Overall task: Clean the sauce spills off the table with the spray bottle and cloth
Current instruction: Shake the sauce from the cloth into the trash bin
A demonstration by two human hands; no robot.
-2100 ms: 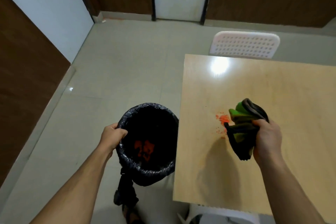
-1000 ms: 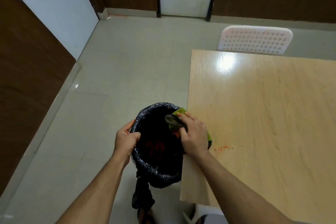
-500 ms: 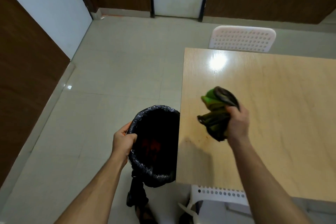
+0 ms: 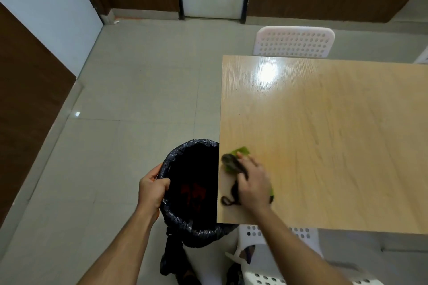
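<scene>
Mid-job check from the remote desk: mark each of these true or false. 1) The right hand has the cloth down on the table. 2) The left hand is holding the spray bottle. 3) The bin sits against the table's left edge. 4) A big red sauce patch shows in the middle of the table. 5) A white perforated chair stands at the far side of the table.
1) True: the right hand presses the green and dark cloth onto the table near its left edge.
2) False: the left hand grips the rim of the black-lined bin; no spray bottle is in view.
3) True.
4) False: no red patch shows there.
5) True: the white chair.
</scene>
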